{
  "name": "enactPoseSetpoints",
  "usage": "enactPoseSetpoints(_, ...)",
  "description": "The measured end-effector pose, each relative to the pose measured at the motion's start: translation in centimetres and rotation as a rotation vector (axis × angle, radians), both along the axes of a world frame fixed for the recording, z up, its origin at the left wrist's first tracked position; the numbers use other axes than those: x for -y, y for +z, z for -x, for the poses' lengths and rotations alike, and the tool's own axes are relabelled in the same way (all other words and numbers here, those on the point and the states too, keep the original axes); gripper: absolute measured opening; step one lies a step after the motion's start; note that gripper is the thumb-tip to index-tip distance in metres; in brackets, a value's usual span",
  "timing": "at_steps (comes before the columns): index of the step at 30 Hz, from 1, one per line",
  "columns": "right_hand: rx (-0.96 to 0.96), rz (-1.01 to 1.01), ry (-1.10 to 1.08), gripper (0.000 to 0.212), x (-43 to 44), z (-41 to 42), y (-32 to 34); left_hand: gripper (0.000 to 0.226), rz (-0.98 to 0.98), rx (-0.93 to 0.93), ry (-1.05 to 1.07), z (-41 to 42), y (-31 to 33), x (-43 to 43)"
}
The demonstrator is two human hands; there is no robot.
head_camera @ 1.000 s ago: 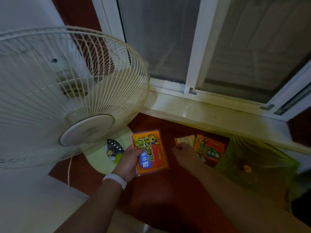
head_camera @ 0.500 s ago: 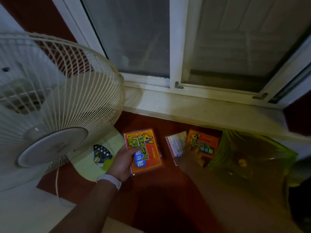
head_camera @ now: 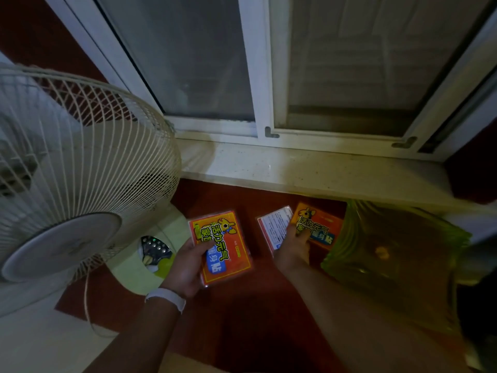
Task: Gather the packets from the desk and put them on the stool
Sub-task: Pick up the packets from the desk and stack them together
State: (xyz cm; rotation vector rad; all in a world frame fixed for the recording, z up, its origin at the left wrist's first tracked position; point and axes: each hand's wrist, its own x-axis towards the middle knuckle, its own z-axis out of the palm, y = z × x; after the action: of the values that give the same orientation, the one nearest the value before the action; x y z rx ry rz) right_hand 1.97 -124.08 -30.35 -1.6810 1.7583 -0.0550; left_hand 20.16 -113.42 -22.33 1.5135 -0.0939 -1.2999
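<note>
My left hand [head_camera: 187, 267] grips an orange packet [head_camera: 228, 251] with a cartoon animal and blue label, held just above the dark red desk [head_camera: 242, 327]. My right hand [head_camera: 291, 253] lies on two more packets at the back of the desk. Its thumb presses an orange packet [head_camera: 322, 227], and its fingers cover the edge of a packet turned white side up [head_camera: 274, 227]. Whether these two are pinched or only touched is unclear. No stool is in sight.
A white fan [head_camera: 80, 168] stands at the left, its pale green base [head_camera: 139, 267] on the desk. A yellow-green plastic bag [head_camera: 390, 254] lies at the right. The stone windowsill [head_camera: 309, 173] and window frame run behind.
My right hand slid from the white packet's near edge onto the orange packet beside it. The left hand kept its packet. The view shifted, so the fan sits further left.
</note>
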Motion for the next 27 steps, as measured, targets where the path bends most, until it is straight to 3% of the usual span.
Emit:
enactPoseSetpoints(4, 0.215, 0.057, -0.048, 0.072, -0.5, 0.7, -0.5, 0.029, 0.003, 0.019, 0.013, -0.1, 0.1, -0.5)
enactPoseSetpoints(10, 0.340, 0.094, -0.086, 0.043, -0.9, 1.2, 1.1, 0.023, 0.015, 0.007, 0.045, -0.1, 0.5, -1.2)
enactPoseSetpoints(18, 0.613, 0.115, -0.164, 0.034, -1.7, -1.8, 6.7, 0.021, 0.034, -0.063, 0.104, 0.8, 0.8, -2.7)
enactPoseSetpoints(27, 0.800, 0.428, 0.104, 0.035, -5.7, -4.4, 14.1, 0.028, 0.012, -0.209, 0.218, 0.8, 0.7, -5.4)
